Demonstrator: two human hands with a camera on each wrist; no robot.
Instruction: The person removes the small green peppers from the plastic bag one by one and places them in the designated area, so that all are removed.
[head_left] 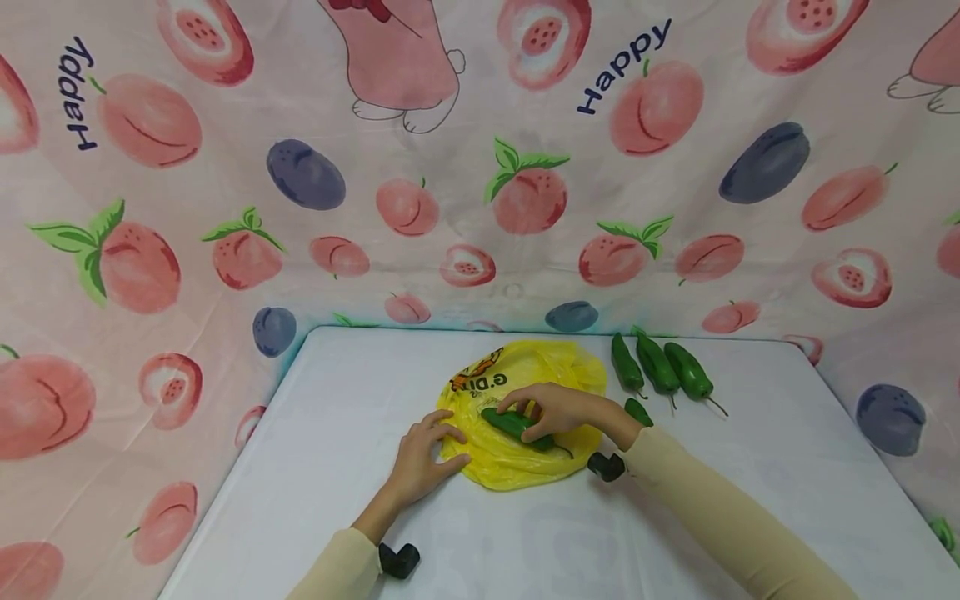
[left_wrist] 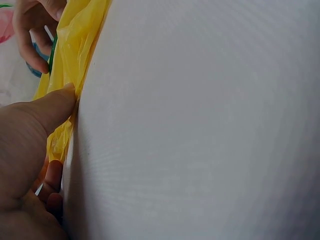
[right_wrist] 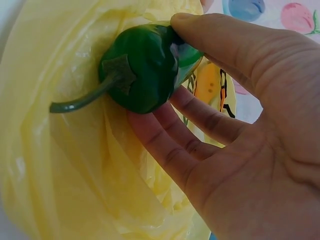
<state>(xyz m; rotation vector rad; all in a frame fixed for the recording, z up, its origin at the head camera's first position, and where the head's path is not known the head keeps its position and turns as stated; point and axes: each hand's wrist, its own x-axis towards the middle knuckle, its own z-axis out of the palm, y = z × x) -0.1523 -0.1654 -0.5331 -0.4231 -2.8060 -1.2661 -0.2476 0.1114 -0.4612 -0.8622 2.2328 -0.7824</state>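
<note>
A green pepper (head_left: 517,427) with a curved stem lies over the crumpled yellow plastic bag (head_left: 525,479). My right hand (head_left: 558,408) grips this pepper, thumb on one side and fingers on the other; the right wrist view shows the pepper (right_wrist: 142,70) with its stem pointing left. At the bag's left edge my left hand (head_left: 420,458) rests with thumb and fingers spread apart. In the left wrist view the left thumb (left_wrist: 55,107) touches the yellow plastic, while some fingers are partly hidden below it.
Three green peppers (head_left: 656,364) lie at the back right of the white table (head_left: 315,433). Another pepper (head_left: 638,411) is partly covered by the right forearm. A fruit-print cloth (head_left: 450,167) hangs behind the table. Each wrist carries a small black device (head_left: 606,467).
</note>
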